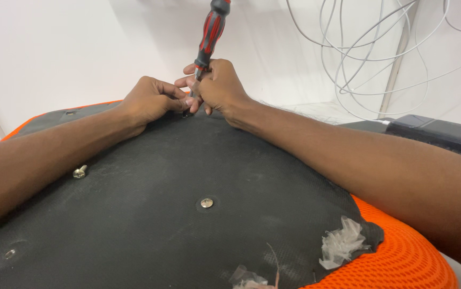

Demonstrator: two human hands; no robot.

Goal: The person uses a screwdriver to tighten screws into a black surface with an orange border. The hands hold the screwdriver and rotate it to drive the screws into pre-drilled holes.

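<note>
Screwdriver [210, 33] held upright at the far edge of a black fabric panel [187, 225], both hands at its tip.

Red-and-black handle stands nearly vertical, which would put the shaft square on the fastener; the tip itself is hidden behind the fingers. Right hand [222, 85] is wrapped closed around the lower handle, forearm stretched across the panel. Left hand [150, 100] rests on the fabric, fingers curled and pinched in at the tip, seemingly steadying it. One loose screw [80, 172] lies near the left forearm; a seated screw [206, 203] sits mid-panel. Orange mesh [402, 257] shows beneath. White cables [359, 59] hang behind.
</note>
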